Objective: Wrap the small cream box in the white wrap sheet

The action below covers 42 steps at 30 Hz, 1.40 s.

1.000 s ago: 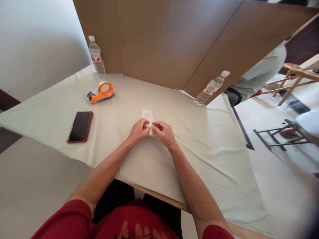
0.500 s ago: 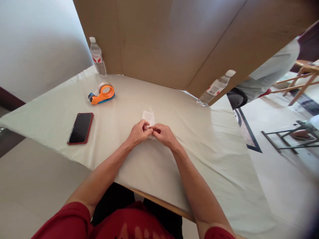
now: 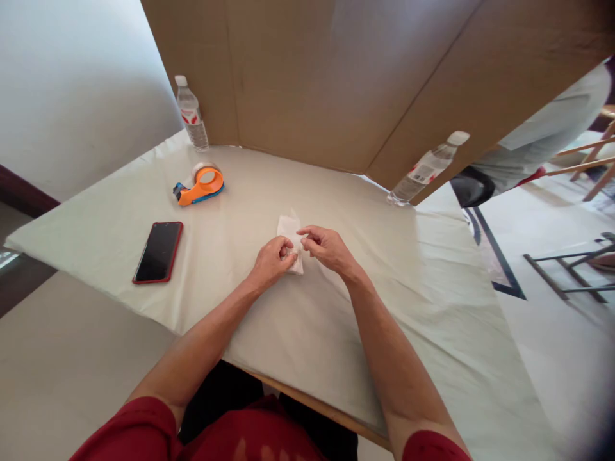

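A white paper tissue [image 3: 289,225] lies on the cloth-covered table in front of me. My left hand [image 3: 273,262] rests over its left edge, thumb and index finger curled close together; what lies between them, if anything, is too small to make out. Over the tissue's right edge is my right hand [image 3: 327,248], its thumb and index finger apart with nothing visible between them. A gap separates the two hands.
To the left lie a phone in a red case [image 3: 158,252] and an orange tape dispenser [image 3: 200,187]. Water bottles stand at the back left [image 3: 193,121] and right [image 3: 425,171], by a cardboard panel [image 3: 307,83]. Beyond it at right, a person's pale clothing [image 3: 552,131] shows.
My right hand has drawn away from my left, up and to the right, and its fingers have parted. More of the tissue shows. The view has shifted slightly.
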Each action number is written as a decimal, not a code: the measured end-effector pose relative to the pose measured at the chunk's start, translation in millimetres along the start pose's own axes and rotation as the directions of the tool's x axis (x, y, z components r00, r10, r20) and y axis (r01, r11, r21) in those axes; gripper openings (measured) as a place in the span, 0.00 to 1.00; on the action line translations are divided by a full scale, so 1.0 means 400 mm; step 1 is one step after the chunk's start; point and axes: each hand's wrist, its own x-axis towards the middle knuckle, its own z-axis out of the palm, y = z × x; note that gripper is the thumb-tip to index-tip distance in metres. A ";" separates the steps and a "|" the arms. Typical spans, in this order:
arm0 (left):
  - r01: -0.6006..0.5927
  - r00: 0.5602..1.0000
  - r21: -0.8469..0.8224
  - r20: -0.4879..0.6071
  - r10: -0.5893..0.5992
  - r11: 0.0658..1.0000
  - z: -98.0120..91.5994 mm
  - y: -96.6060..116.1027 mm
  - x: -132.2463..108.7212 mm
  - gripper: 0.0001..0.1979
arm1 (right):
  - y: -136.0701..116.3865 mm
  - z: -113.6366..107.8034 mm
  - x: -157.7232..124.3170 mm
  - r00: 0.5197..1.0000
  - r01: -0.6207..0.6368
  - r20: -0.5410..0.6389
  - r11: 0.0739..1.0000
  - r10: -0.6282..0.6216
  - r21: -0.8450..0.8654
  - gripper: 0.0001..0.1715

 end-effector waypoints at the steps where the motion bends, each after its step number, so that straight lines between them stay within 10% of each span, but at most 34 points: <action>1: -0.004 1.000 0.011 0.000 0.004 1.000 0.000 0.000 0.000 0.05 | -0.003 -0.004 0.010 1.000 0.008 0.011 0.999 -0.007 -0.048 0.20; 8: -0.025 1.000 0.040 -0.001 0.025 0.999 0.002 0.002 -0.002 0.04 | -0.013 0.006 0.073 0.982 0.070 0.186 0.830 0.041 -0.554 0.26; 15: -0.028 1.000 0.050 0.007 0.027 0.998 0.004 0.002 -0.003 0.05 | -0.029 -0.013 0.100 0.978 0.079 0.194 0.737 0.072 -0.672 0.18; 22: -0.105 0.994 0.151 0.022 0.103 0.983 0.008 -0.006 -0.008 0.18 | -0.002 0.017 0.142 0.974 0.081 0.219 0.810 0.060 -0.580 0.23; 26: -0.077 0.997 0.194 0.028 0.073 0.978 0.006 -0.003 -0.009 0.12 | 0.049 0.030 0.138 0.999 0.032 0.028 0.921 -0.022 -0.389 0.33; 32: -0.069 0.998 0.197 0.003 0.070 0.978 0.008 -0.004 -0.011 0.11 | 0.131 0.039 0.133 0.978 -0.120 -0.189 0.976 0.085 -0.183 0.20; 42: -0.093 0.996 0.181 0.010 0.093 0.979 0.007 -0.010 -0.015 0.12 | 0.125 0.068 0.160 0.969 -0.215 -0.169 0.948 0.178 -0.233 0.14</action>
